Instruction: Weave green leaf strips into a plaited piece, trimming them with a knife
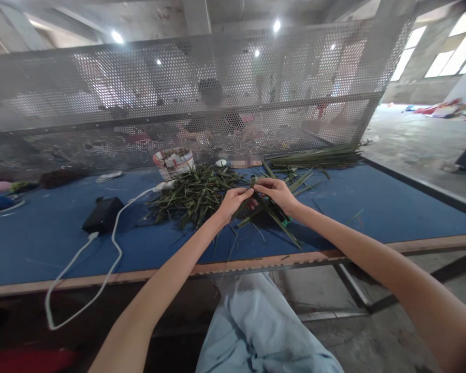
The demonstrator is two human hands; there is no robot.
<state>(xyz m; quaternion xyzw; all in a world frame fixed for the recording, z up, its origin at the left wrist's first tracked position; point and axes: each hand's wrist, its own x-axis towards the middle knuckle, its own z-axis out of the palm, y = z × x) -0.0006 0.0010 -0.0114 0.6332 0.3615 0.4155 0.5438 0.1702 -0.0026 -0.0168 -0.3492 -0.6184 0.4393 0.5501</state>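
Both my hands meet above the blue table [326,207], near its front edge. My left hand [233,201] is closed, thumb and fingers pinching long green leaf strips [270,210]. Against it, my right hand [275,192] pinches the same strips close to their upper end, where a small folded knot of leaf [253,180] stands up. The strips hang down and fan out towards the table's edge. Under my right hand shows a bit of a bright green object [286,221], mostly hidden. A heap of cut leaf pieces [198,194] lies just left of my hands.
Long uncut leaves [318,156] lie at the back right. A newspaper-lined basket [174,161] stands behind the heap. On the left, a black box [103,215] has a white cable [118,243] looping over the front edge. A perforated metal screen [140,98] rises behind; a person sits beyond it.
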